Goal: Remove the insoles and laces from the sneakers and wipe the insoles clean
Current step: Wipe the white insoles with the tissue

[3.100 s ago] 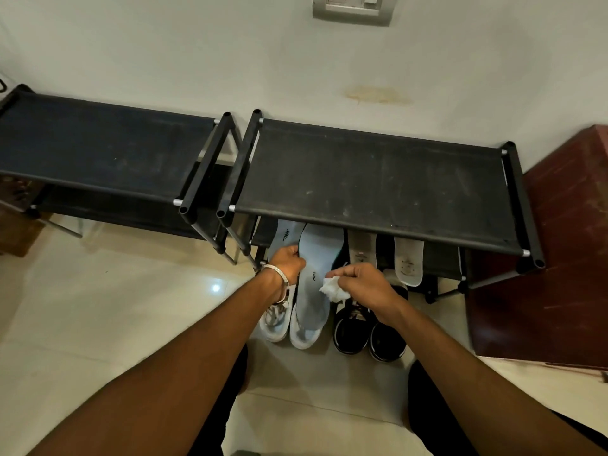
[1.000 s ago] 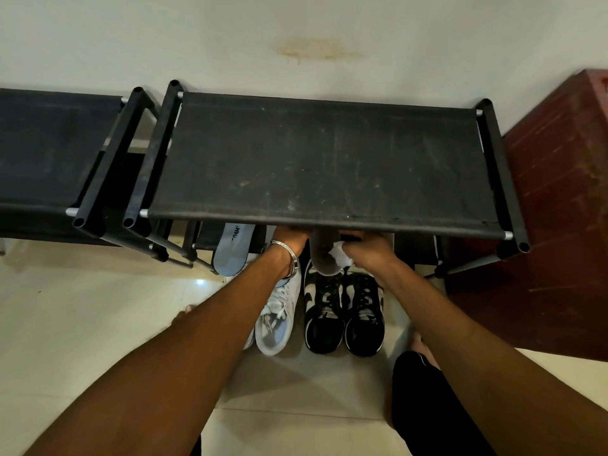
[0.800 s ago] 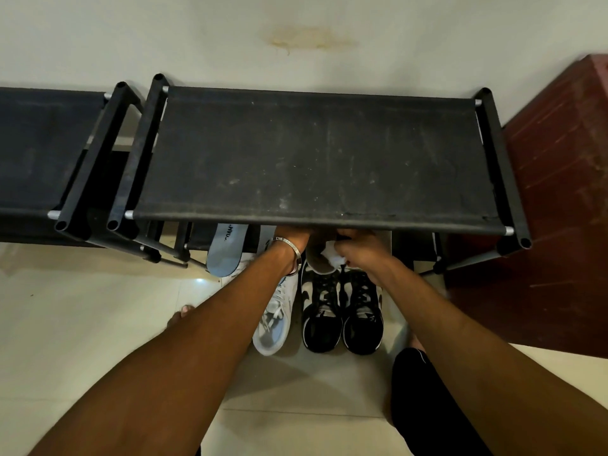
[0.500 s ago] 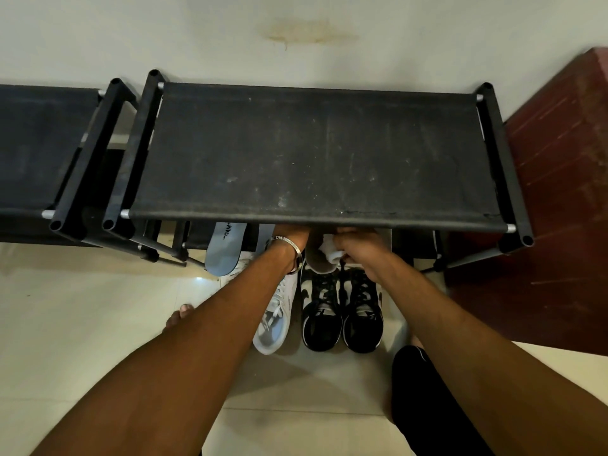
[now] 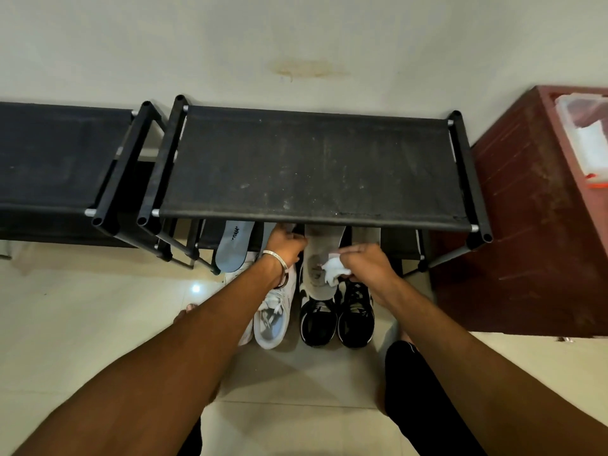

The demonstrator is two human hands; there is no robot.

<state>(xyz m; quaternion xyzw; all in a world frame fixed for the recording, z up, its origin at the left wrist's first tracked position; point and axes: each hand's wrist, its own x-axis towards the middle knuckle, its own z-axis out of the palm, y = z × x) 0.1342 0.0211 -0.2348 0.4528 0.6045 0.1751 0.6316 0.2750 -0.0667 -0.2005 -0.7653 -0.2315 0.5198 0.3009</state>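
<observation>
While the left hand [image 5: 286, 240] grips the upper edge of a grey insole [image 5: 318, 258] at the frame's centre, just under the black rack [image 5: 312, 166], the right hand [image 5: 365, 263] pinches a crumpled white wipe [image 5: 332, 268] against the insole's face. Below it stand black sneakers [image 5: 337, 315], with white sneakers [image 5: 274, 311] to their left. A blue-grey insole [image 5: 232, 246] leans left of centre, another grey insole [image 5: 366, 234] right.

A home entryway: black shoe rack [image 5: 312, 166], tiled floor [image 5: 82, 324], plain wall [image 5: 296, 34].
</observation>
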